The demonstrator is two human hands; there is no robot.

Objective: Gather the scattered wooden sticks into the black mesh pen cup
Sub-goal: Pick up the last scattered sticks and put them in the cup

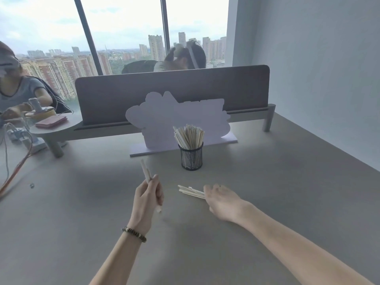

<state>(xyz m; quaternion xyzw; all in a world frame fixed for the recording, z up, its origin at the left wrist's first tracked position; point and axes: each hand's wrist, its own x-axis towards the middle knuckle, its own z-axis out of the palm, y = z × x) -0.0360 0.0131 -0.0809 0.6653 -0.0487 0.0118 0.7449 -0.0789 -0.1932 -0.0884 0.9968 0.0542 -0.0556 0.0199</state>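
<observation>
I see the grey table [267,202] filling most of my view, with a grey divider panel [185,87] standing across its far edge. In front of the panel stands a pale cut-out board [164,118] on a flat base. Just before that board stands the black mesh pen cup [191,157], upright and packed with wooden sticks [189,136] that fan out above its rim. Nearer to me, my left hand [147,199] is raised off the table, fingers curled around a small bundle of sticks [146,171] that juts up past the thumb, with its lower end showing below the palm; a beaded bracelet [134,234] sits on that wrist. My right hand [222,200] lies low on the table, palm down, over the near end of a loose pile of sticks [190,191] lying flat; I cannot tell whether its fingers have closed on them. That pile is between the two hands, in front of the cup and well apart from it.
</observation>
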